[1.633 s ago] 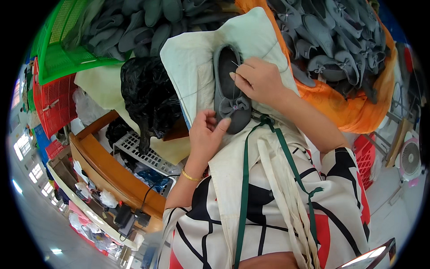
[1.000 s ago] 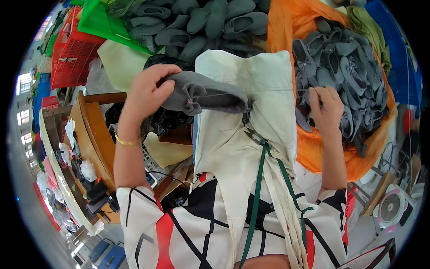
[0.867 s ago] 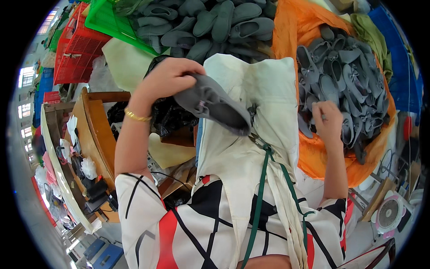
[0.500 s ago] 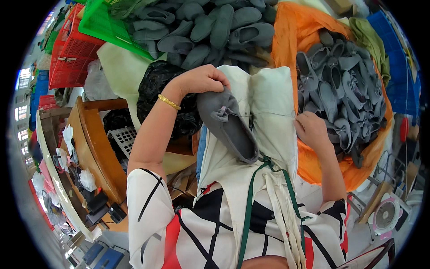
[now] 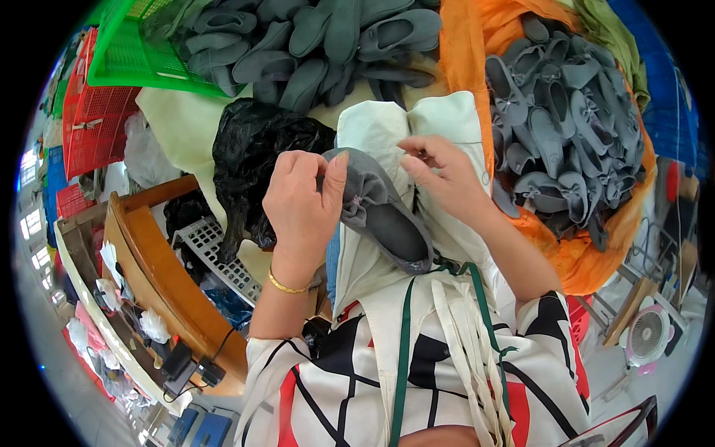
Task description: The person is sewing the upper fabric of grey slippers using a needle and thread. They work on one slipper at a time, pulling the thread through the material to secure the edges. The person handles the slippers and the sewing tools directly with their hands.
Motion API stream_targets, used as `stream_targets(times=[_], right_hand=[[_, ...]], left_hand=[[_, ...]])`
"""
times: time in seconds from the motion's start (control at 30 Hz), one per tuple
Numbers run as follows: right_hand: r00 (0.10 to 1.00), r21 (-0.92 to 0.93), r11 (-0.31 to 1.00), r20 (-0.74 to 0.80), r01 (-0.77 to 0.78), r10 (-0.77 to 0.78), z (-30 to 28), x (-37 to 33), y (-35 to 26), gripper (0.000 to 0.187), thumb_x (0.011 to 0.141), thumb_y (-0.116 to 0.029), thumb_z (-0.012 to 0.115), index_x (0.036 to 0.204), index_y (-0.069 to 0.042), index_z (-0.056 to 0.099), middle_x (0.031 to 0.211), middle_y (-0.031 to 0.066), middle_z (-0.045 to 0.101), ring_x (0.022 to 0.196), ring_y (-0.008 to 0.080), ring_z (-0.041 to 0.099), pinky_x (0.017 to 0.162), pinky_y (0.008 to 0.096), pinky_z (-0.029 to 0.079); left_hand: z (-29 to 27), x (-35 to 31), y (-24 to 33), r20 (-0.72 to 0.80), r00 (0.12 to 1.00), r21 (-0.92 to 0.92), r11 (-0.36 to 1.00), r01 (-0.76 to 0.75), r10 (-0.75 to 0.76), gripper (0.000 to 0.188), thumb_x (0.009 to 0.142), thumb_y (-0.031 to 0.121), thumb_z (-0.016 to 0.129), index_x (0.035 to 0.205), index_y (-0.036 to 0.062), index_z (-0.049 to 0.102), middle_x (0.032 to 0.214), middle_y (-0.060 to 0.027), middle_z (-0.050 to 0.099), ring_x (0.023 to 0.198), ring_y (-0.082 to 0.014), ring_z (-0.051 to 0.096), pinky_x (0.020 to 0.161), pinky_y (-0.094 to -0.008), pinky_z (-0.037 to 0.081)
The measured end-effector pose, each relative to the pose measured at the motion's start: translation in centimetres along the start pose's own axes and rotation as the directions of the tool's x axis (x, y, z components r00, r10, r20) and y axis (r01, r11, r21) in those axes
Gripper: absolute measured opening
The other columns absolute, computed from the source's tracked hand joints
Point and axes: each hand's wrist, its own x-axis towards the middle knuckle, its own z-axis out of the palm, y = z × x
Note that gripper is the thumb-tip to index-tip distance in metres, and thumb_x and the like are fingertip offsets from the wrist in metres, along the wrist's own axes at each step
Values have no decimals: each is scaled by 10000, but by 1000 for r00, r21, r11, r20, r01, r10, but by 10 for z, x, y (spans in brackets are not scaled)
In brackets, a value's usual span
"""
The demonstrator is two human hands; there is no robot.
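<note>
A grey slip-on shoe [image 5: 380, 212] with a small bow on its upper lies slanted over my lap, toe up to the left and heel down to the right. Curled at the toe's left side, my left hand [image 5: 305, 194] grips its edge, thumb over the upper; the fingertips are hidden. Right of the shoe, apart from it, my right hand [image 5: 441, 170] is raised with thumb and fingers drawn together. Whatever it pinches is too small to make out. The cream apron [image 5: 372, 127] spreads beneath the shoe.
Grey shoes fill a green crate [image 5: 149, 71] ahead and an orange sack [image 5: 577, 272] at the right. A black plastic bag [image 5: 261, 160] sits beyond my left hand. Left are a wooden table [image 5: 160, 268] and red crates [image 5: 93, 119]; a small fan [image 5: 646, 335] stands at lower right.
My left hand has come down and nearer along the toe. The right hand, which drew out a thread at the right, has moved left toward the shoe. The view has shifted slightly.
</note>
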Motion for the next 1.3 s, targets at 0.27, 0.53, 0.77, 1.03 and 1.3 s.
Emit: stream_targets(times=[0.27, 0.53, 0.77, 1.03, 1.3], right_hand=[[985, -4, 999, 168, 46, -44, 32, 11, -12, 249, 857, -95, 718, 1076, -8, 640, 923, 95, 606, 812, 193, 612, 738, 298, 518], [975, -47, 984, 151, 170, -161, 24, -11, 8, 179, 834, -50, 717, 977, -38, 612, 866, 70, 570, 771, 187, 579, 680, 299, 492], [970, -48, 982, 168, 185, -175, 19, -2, -7, 266, 818, -45, 727, 1072, -52, 650, 844, 70, 568, 753, 205, 570, 669, 320, 480], [940, -231, 928, 246, 293, -236, 16, 2, -7, 260, 778, -39, 737, 1031, -58, 680, 817, 87, 571, 744, 262, 568, 654, 351, 473], [915, -287, 874, 221, 392, -338, 20, 1, -6, 299, 745, -5, 748, 1033, -52, 679, 790, 86, 551, 730, 259, 557, 642, 353, 469]], left_hand=[[-1, -40, -4, 324, 907, -90, 945, 314, -270, 312, 930, 265, 704, 798, -4, 619, 618, -80, 590, 531, -142, 503, 512, -272, 421], [19, -61, -5, 347, 882, -506, 728, 463, -320, 238, 823, 126, 786, 815, 28, 569, 706, -37, 583, 605, -121, 534, 571, -251, 468], [30, -58, -5, 242, 958, -557, 786, 268, -155, 235, 821, 26, 764, 855, 40, 532, 807, -34, 567, 666, -106, 507, 603, -239, 461], [35, -60, -10, 180, 980, -511, 844, 163, -81, 232, 816, -6, 759, 879, 43, 541, 848, -47, 595, 677, -106, 530, 608, -241, 468], [33, -55, -5, 84, 994, -432, 897, 97, -68, 237, 783, 25, 769, 971, 40, 625, 795, -70, 620, 643, -189, 579, 526, -292, 458]])
